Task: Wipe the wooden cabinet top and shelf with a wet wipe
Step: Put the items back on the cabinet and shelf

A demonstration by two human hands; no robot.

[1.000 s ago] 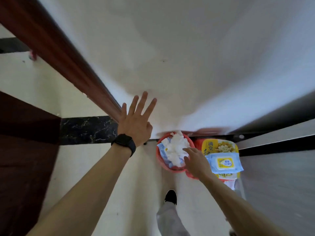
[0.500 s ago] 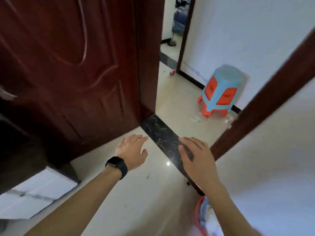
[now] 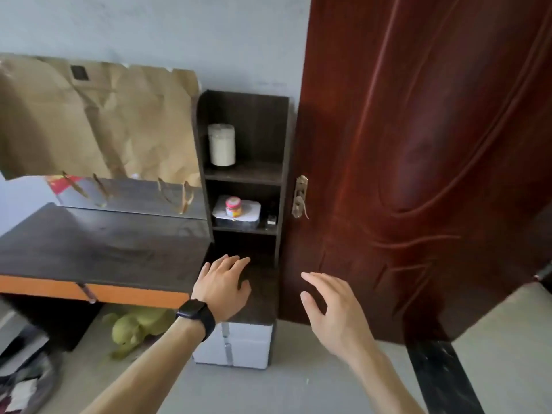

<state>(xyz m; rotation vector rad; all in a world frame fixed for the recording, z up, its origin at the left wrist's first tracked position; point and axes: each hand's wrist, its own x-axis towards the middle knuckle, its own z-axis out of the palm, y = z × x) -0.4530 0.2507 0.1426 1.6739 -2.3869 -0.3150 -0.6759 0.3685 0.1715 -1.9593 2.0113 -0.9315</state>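
Left hand (image 3: pixel 222 286): I am seeing its grip spread wide, holding nothing, fingers reaching over the dark wooden cabinet top (image 3: pixel 257 294); contact I cannot tell. A black smartwatch (image 3: pixel 195 316) is sitting on that wrist. Right hand (image 3: pixel 331 309): grip loosely open, empty, hanging in front of the red-brown door (image 3: pixel 418 174). Shelf unit (image 3: pixel 243 171) is standing above the cabinet top, bearing a white jar (image 3: pixel 221 144) and, lower, a small red-lidded pot (image 3: pixel 233 206). No wet wipe is showing in either hand.
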